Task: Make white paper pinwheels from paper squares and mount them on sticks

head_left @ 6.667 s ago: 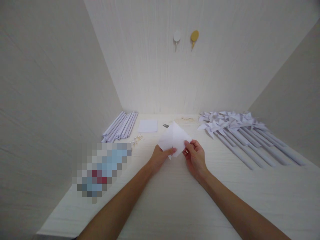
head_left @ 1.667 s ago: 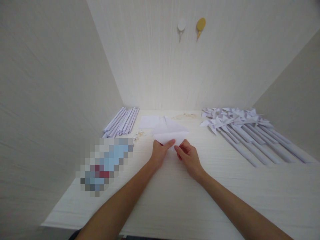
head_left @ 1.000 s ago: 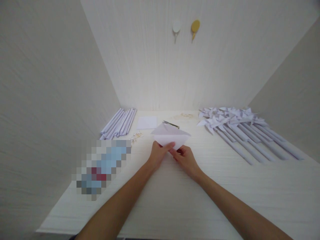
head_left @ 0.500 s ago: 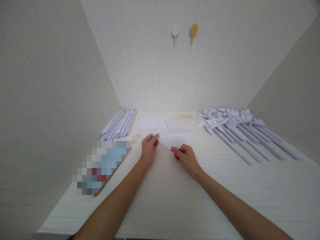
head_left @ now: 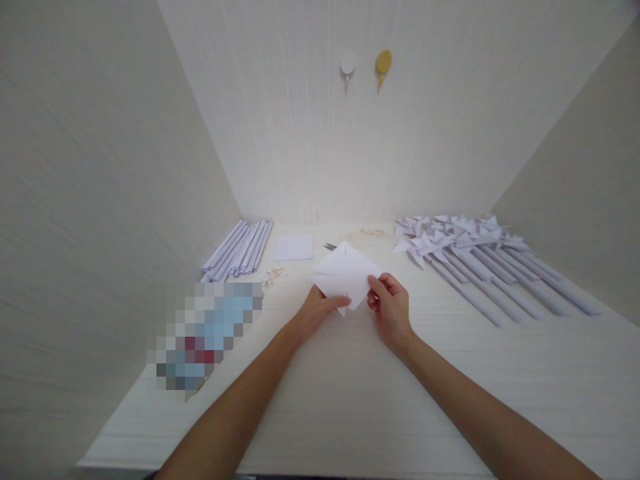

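Head view:
Left hand: the left hand (head_left: 316, 313) pinches the near left edge of the paper (head_left: 345, 275), thumb on top and fingers underneath, closed on the sheet.
Right hand: the right hand (head_left: 391, 308) pinches the right corner of the same paper, thumb and forefinger closed on it, the other fingers curled below.
Paper: a white square sheet turned like a diamond, opened out, held between the two hands just above the table (head_left: 350, 400); a crease runs down it from the far corner.
Beyond the grip: the scissors (head_left: 330, 247) peek out just past the far left edge of the paper, mostly hidden by it; a flat stack of white squares (head_left: 294, 247) lies farther left of them.
Left of the grip: a small heap of pale pins (head_left: 273, 274) lies near the left hand, and beyond it a bundle of rolled paper sticks (head_left: 239, 249) lies against the left wall; a blurred patch sits nearer the table's front edge.
Right of the grip: a row of finished paper pinwheels (head_left: 465, 247) lies well apart from the right hand, heads toward the back wall, sticks fanning toward the right.
Above: two hooks, white (head_left: 348, 63) and yellow (head_left: 383, 62), sit on the back wall.
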The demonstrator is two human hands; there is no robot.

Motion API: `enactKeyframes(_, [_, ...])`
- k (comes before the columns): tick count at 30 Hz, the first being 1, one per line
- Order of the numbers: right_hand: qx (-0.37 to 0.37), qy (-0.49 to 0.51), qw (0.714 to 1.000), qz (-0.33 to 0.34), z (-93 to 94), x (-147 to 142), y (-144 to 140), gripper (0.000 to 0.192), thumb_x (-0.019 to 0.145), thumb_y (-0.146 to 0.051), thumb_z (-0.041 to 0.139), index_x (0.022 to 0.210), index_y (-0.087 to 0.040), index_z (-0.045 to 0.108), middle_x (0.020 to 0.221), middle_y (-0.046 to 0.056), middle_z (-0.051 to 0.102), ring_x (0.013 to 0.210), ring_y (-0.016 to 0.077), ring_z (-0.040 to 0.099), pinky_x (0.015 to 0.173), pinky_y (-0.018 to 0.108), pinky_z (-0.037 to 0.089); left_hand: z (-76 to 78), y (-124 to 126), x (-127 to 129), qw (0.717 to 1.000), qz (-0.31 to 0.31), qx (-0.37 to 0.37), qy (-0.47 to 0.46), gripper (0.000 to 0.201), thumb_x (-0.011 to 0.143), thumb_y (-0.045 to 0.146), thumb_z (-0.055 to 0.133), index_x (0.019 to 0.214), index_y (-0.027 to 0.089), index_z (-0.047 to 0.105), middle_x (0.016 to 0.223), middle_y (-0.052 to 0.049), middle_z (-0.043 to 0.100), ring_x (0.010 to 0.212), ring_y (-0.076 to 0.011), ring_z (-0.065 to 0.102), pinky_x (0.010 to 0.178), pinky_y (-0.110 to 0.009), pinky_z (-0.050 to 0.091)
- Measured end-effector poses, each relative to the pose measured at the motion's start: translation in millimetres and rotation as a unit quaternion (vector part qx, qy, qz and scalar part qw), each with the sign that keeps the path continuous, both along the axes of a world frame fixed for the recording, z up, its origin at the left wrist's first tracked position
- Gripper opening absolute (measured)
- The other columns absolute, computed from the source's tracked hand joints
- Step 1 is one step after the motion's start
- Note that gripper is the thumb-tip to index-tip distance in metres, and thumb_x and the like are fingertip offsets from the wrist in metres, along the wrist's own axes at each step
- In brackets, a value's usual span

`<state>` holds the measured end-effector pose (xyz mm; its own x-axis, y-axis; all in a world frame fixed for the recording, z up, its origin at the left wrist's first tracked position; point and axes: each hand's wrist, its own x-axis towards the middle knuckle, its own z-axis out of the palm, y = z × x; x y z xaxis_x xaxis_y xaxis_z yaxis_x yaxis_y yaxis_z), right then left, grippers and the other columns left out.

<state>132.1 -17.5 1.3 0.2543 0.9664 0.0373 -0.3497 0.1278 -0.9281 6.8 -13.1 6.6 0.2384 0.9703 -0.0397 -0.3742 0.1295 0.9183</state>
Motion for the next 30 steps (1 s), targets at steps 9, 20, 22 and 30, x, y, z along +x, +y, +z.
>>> enactKeyframes(9, [-0.006, -0.109, 0.982, 0.155, -4.0, -7.4, -7.8, 0.028, 0.070, -0.038, 0.055, 0.054, -0.017, 0.046, 0.044, -0.006, 0.045, 0.038, 0.0051, 0.037, 0.037, 0.019, 0.027, -4.1, 3.2, 1.6, 0.997, 0.071, 0.016, -0.001, 0.015, 0.052, 0.018, 0.066, 0.067, 0.014, 0.062, 0.062, -0.001, 0.063, 0.057, -0.0141, 0.056, 0.060, -0.028, 0.043])
enactKeyframes(20, [0.031, -0.199, 0.962, 0.185, -4.8, -6.9, -8.0, 0.026, 0.074, -0.036, 0.050, 0.057, -0.017, 0.048, 0.040, -0.007, 0.042, 0.037, 0.0053, 0.036, 0.038, 0.019, 0.026, -4.9, 4.9, 1.7, 0.991, 0.130, 0.003, -0.018, 0.019, 0.052, 0.018, 0.067, 0.069, 0.013, 0.061, 0.067, 0.000, 0.062, 0.061, -0.0129, 0.055, 0.061, -0.027, 0.044])
enactKeyframes(22, [0.027, -0.193, 0.962, 0.191, -6.4, -7.3, -7.4, 0.025, 0.074, -0.035, 0.050, 0.057, -0.017, 0.047, 0.040, -0.007, 0.042, 0.036, 0.0053, 0.036, 0.038, 0.019, 0.026, -4.0, 4.6, 1.5, 0.991, 0.131, 0.002, -0.022, 0.023, 0.052, 0.018, 0.068, 0.074, 0.013, 0.062, 0.072, -0.001, 0.063, 0.063, -0.0132, 0.056, 0.063, -0.028, 0.044])
enactKeyframes(30, [0.012, -0.137, 0.972, 0.192, -4.1, -8.4, -6.5, 0.020, 0.069, -0.032, 0.055, 0.058, -0.017, 0.049, 0.042, -0.007, 0.044, 0.037, 0.0051, 0.036, 0.038, 0.019, 0.027, -1.9, 2.0, 1.4, 0.991, 0.131, 0.002, -0.032, 0.021, 0.054, 0.019, 0.068, 0.073, 0.013, 0.061, 0.073, -0.001, 0.064, 0.067, -0.0130, 0.056, 0.067, -0.027, 0.044])
